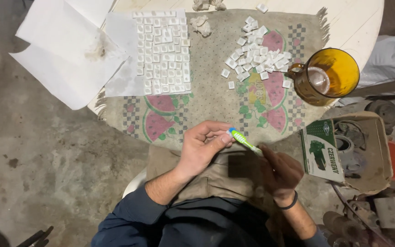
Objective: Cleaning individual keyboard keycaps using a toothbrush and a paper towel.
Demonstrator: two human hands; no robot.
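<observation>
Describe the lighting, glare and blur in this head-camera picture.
Head view: light falls brightest on the paper sheets and white tiles; the amber mug glows with glare on its rim; the right hand sits in shadow and looks slightly blurred, while the left hand and green toothbrush read sharper; the picture's edges darken.

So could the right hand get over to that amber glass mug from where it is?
Probably yes. The right hand grips a green toothbrush, so it is occupied, but only open cloth lies between it and the amber mug up on that same side.
</observation>
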